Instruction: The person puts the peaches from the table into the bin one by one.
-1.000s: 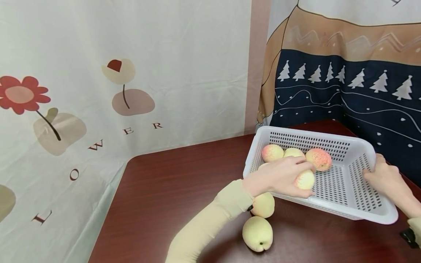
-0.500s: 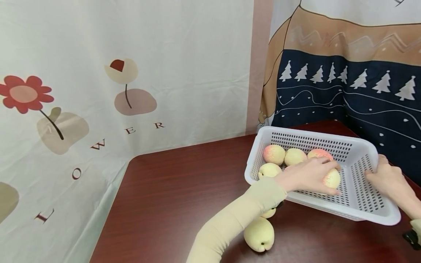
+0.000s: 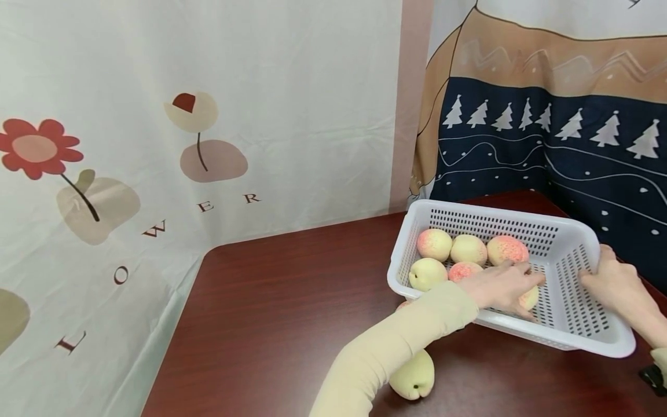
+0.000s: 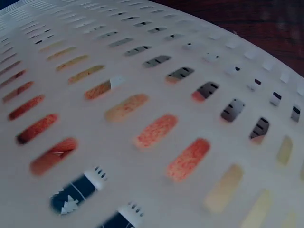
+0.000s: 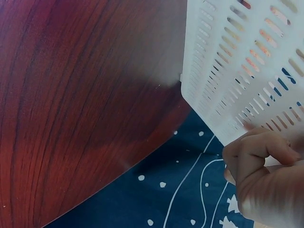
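Note:
My left hand [image 3: 502, 288] reaches over the near rim of the white slotted basket [image 3: 573, 341] and holds a pale peach [image 3: 530, 297] low inside it, thumb on the near side, fingers on the far side. The hand partly covers that peach. At the basket's right end, my right hand [image 3: 617, 286] grips the rim; in the right wrist view the curled fingers [image 5: 259, 152] lie at the basket's corner. Several pink and yellow peaches [image 3: 469, 250] sit in the basket's left part. The left wrist view shows only the slotted wall [image 4: 128, 133], with fruit colours behind it.
A pale yellow peach [image 3: 413, 375] lies on the dark red table [image 3: 292, 301] in front of the basket, half behind the left sleeve [image 3: 385, 353]. Part of another shows above that sleeve. Printed curtains [image 3: 312, 116] hang along the table's back and right side.
My left hand has moved right and then lower into the basket with the peach, uncovering the other peaches there. My right hand has stayed on the rim.

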Tool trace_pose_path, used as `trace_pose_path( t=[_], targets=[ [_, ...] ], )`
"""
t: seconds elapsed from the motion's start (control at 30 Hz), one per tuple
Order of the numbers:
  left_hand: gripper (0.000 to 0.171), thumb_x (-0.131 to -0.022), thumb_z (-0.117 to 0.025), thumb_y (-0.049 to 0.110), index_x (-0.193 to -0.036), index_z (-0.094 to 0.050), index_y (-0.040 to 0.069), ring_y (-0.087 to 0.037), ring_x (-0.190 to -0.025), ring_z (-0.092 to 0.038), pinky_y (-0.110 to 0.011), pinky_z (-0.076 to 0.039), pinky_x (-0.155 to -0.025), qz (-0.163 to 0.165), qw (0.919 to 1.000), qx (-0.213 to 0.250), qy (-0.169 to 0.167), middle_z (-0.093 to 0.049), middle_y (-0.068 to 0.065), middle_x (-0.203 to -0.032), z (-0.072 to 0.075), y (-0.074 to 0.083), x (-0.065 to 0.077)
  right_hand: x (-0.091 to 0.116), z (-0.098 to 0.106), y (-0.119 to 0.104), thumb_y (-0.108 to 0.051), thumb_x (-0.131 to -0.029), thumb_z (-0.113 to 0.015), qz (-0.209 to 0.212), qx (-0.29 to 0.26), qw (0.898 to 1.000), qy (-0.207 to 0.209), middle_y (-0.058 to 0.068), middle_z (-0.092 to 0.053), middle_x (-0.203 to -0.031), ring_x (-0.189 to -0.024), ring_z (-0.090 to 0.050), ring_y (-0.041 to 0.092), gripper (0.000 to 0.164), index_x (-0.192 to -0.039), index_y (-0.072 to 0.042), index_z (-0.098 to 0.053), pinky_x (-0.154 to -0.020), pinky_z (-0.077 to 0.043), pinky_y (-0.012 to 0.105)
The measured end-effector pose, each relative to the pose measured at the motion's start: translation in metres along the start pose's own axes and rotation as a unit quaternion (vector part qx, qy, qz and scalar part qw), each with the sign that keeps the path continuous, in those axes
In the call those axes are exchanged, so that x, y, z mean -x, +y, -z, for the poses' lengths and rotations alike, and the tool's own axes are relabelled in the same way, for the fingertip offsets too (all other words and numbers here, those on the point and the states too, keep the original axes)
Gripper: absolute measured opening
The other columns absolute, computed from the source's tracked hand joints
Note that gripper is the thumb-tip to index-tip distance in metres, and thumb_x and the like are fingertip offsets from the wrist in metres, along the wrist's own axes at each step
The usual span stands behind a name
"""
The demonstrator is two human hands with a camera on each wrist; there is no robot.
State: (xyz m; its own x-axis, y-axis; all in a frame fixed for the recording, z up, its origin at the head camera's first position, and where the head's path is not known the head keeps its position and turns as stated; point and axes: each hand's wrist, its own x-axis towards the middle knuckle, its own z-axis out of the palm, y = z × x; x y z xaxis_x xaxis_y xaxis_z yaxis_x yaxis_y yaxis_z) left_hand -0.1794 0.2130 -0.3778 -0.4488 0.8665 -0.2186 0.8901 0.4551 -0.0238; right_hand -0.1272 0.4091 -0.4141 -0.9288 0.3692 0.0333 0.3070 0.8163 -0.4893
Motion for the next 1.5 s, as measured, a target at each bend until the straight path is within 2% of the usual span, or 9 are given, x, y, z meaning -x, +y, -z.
trace_pose_path(
  t=[0.3,0.4,0.53,0.67,0.83,0.93,1.27,1.4,1.5],
  targets=[
    [0.066,-0.073,-0.062,0.065,-0.128,-0.038,0.038,-0.005,-0.115,-0.041,-0.02,-0.043,-0.092,0.034,0.9993,-0.006,-0.014,-0.037,0.015,-0.134,-0.007,0.003,-0.006,0.001,0.0,-0.002,-0.002,-0.084,-0.041,0.006,0.0,1.0,-0.002,0.046,-0.043,-0.082,-0.038,-0.054,0.021,0.072,-0.136,0.021,0.003,-0.033,-0.047,0.034],
    [0.072,-0.074,-0.06,0.067,-0.135,-0.032,0.04,-0.009,-0.128,-0.033,-0.023,-0.039,-0.102,0.059,0.9978,-0.006,-0.03,-0.025,0.012,-0.147,-0.008,0.005,-0.008,0.001,0.0,-0.002,-0.002,-0.084,-0.041,0.006,0.001,1.0,-0.004,0.045,-0.044,-0.08,-0.038,-0.054,0.021,0.072,-0.136,0.021,0.002,-0.034,-0.047,0.034],
    [0.075,-0.077,-0.056,0.067,-0.14,-0.026,0.042,-0.008,-0.136,-0.019,-0.025,-0.034,-0.107,0.09,0.9945,0.0,-0.055,-0.011,0.016,-0.152,-0.011,0.007,-0.009,0.002,0.0,-0.003,-0.003,-0.084,-0.041,0.0,0.001,1.0,-0.01,0.046,-0.043,-0.082,-0.038,-0.054,0.021,0.073,-0.136,0.021,0.004,-0.034,-0.047,0.034],
    [0.07,-0.079,-0.055,0.065,-0.14,-0.026,0.043,-0.007,-0.135,-0.021,-0.024,-0.032,-0.107,0.104,0.9917,-0.001,-0.076,-0.02,0.023,-0.148,-0.014,0.007,-0.009,0.003,0.0,-0.004,-0.003,-0.084,-0.04,0.0,-0.001,1.0,-0.011,0.046,-0.044,-0.082,-0.038,-0.055,0.021,0.073,-0.136,0.021,0.004,-0.034,-0.048,0.034],
    [0.066,-0.08,-0.054,0.064,-0.137,-0.03,0.042,-0.001,-0.127,-0.03,-0.02,-0.034,-0.103,0.105,0.9903,0.0,-0.091,-0.033,0.024,-0.14,-0.014,0.006,-0.009,0.004,0.001,-0.005,-0.003,-0.084,-0.04,0.003,-0.006,1.0,-0.015,0.046,-0.045,-0.08,-0.038,-0.055,0.021,0.073,-0.136,0.021,0.005,-0.034,-0.048,0.035],
    [0.066,-0.08,-0.053,0.065,-0.138,-0.03,0.041,-0.001,-0.129,-0.029,-0.02,-0.033,-0.105,0.1,0.9906,-0.002,-0.094,-0.03,0.024,-0.143,-0.012,0.005,-0.009,0.004,0.003,-0.006,-0.003,-0.084,-0.04,0.002,-0.006,1.0,-0.017,0.046,-0.045,-0.079,-0.038,-0.055,0.022,0.074,-0.137,0.02,0.006,-0.034,-0.048,0.035],
    [0.069,-0.08,-0.049,0.069,-0.139,-0.026,0.044,0.001,-0.132,-0.024,-0.019,-0.033,-0.106,0.108,0.9895,-0.009,-0.095,-0.005,0.026,-0.15,-0.006,0.005,-0.005,0.005,0.004,-0.006,-0.004,-0.085,-0.039,0.004,-0.005,1.0,-0.013,0.045,-0.046,-0.078,-0.038,-0.055,0.02,0.072,-0.136,0.021,0.005,-0.034,-0.048,0.035],
    [0.071,-0.079,-0.048,0.07,-0.14,-0.024,0.044,0.004,-0.132,-0.023,-0.019,-0.034,-0.106,0.099,0.991,-0.016,-0.089,-0.006,0.027,-0.149,-0.002,0.003,0.001,0.005,0.004,-0.005,-0.004,-0.085,-0.04,0.006,-0.007,1.0,-0.013,0.046,-0.045,-0.079,-0.038,-0.055,0.021,0.072,-0.136,0.022,0.004,-0.034,-0.048,0.035],
    [0.072,-0.08,-0.049,0.068,-0.142,-0.023,0.041,0.005,-0.13,-0.025,-0.021,-0.033,-0.107,0.08,0.9945,-0.007,-0.067,-0.013,0.025,-0.149,0.004,-0.002,0.008,0.004,0.004,-0.005,-0.004,-0.085,-0.04,0.011,-0.004,1.0,-0.01,0.046,-0.045,-0.08,-0.038,-0.055,0.021,0.073,-0.136,0.022,0.006,-0.034,-0.048,0.035]
  ],
)
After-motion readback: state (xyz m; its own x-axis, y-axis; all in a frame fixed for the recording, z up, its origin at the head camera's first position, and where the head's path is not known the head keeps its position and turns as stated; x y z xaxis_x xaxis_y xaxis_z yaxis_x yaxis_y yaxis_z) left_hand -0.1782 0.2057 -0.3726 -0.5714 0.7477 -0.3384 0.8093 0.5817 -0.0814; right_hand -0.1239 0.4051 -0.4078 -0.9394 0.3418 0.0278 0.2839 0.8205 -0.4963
